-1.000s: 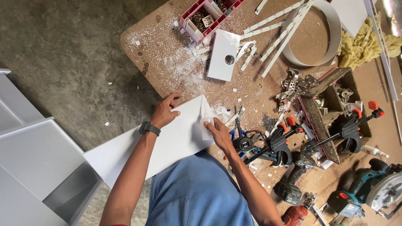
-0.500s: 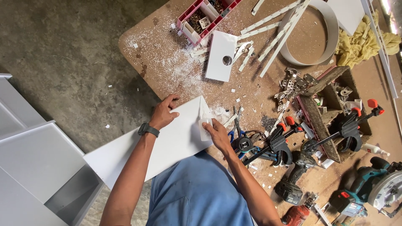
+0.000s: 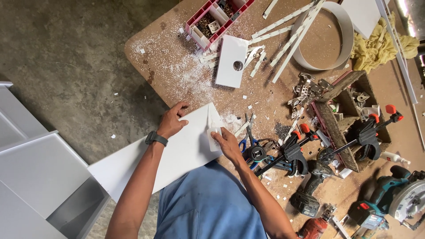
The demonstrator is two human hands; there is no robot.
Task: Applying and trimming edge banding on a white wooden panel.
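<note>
A long white board (image 3: 177, 152) lies slanted over the near edge of the brown workbench (image 3: 168, 53). My left hand (image 3: 172, 121) presses flat on its upper edge, a dark watch on the wrist. My right hand (image 3: 226, 144) grips a small white glue bottle (image 3: 213, 132), its thin nozzle pointing up along the board's end corner.
White dust and offcuts litter the bench. A small white panel with a hole (image 3: 231, 67), a red parts box (image 3: 217, 17), white strips (image 3: 292, 31), bar clamps (image 3: 292, 152), scissors (image 3: 248, 137), drills (image 3: 310, 194) and a circular saw (image 3: 398, 199) lie around. White cabinet pieces (image 3: 35, 177) stand at left.
The view has shifted slightly; both hands stay on the board and the right hand holds the bottle in nearly the same spot.
</note>
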